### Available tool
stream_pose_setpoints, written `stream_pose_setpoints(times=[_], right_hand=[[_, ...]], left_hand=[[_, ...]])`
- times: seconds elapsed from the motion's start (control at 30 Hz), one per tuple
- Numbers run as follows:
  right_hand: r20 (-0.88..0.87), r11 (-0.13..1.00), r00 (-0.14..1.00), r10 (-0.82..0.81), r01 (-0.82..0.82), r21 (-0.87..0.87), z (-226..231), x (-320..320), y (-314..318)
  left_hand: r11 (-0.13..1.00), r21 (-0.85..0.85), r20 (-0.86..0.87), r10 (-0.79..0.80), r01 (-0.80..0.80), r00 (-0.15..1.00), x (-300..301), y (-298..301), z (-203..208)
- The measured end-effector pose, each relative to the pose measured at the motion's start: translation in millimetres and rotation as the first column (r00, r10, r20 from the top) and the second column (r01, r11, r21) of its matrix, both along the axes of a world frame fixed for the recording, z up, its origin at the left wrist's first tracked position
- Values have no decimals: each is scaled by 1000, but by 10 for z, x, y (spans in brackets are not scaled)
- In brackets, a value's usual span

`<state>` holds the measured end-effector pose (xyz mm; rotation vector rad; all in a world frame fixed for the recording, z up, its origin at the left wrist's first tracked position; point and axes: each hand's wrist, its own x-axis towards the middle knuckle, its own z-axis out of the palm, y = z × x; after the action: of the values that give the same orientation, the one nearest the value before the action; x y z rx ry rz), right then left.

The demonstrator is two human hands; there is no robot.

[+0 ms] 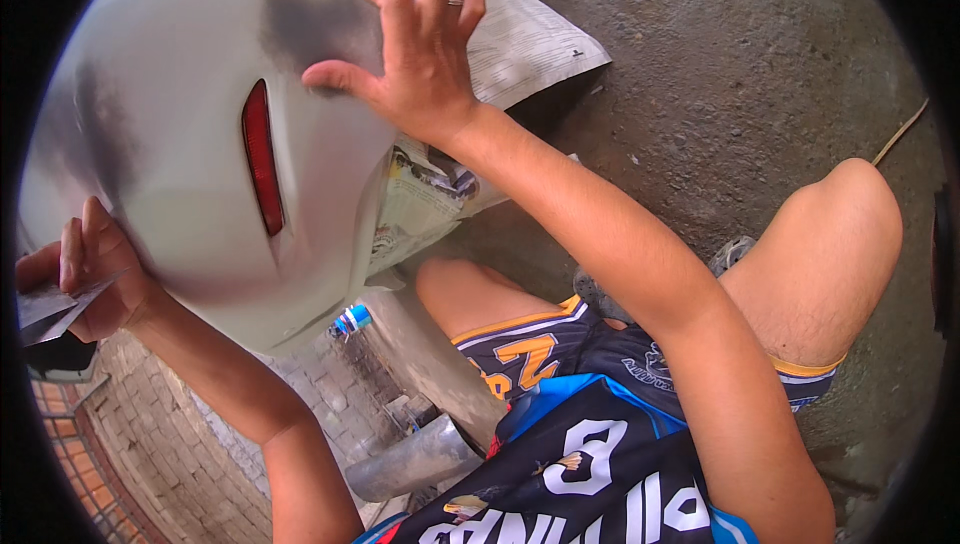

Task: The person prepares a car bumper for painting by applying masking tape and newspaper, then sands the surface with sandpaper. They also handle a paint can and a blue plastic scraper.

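Observation:
A pale grey car bumper [200, 134] with a narrow red reflector [262, 157] fills the upper left. Dark, smudged patches [305, 29] mark its surface. My right hand [425, 49] reaches over the bumper's upper right part with fingers spread, a ring on one of them. It holds nothing, and whether its fingertips touch the surface I cannot tell. At the far left, my left hand [100, 269] is beside the bumper's lower left edge, its fingers closed on thin grey sheets [70, 306]. What material the sheets are does not show clearly.
Printed paper sheets [535, 44] stick out past the bumper's right edge, above dark, damp concrete [720, 74]. Below the bumper are a blue-labelled container [350, 320], a grey metal cylinder [415, 459] and brick paving [160, 424]. My bent knees flank the lower right.

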<state>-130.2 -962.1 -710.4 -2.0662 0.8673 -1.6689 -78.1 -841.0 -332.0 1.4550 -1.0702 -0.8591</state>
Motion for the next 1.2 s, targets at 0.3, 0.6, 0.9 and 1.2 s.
stream_pose_setpoints(times=[0.3, 0.6, 0.9, 1.2], right_hand=[[358, 803, 878, 319, -451, 390, 121, -221, 395], [83, 754, 795, 601, -599, 270, 11, -808, 1027], [139, 730, 796, 589, -598, 332, 116, -711, 864], [202, 628, 811, 550, -560, 540, -169, -693, 582]], left_hand=[[1000, -18, 39, 4, -3, 999, 38, 116, 64], [987, -133, -7, 92, -92, 996, -27, 92, 56], [959, -214, -52, 181, -188, 982, -66, 99, 69], [974, -192, -29, 117, -120, 993, -73, 139, 125]])
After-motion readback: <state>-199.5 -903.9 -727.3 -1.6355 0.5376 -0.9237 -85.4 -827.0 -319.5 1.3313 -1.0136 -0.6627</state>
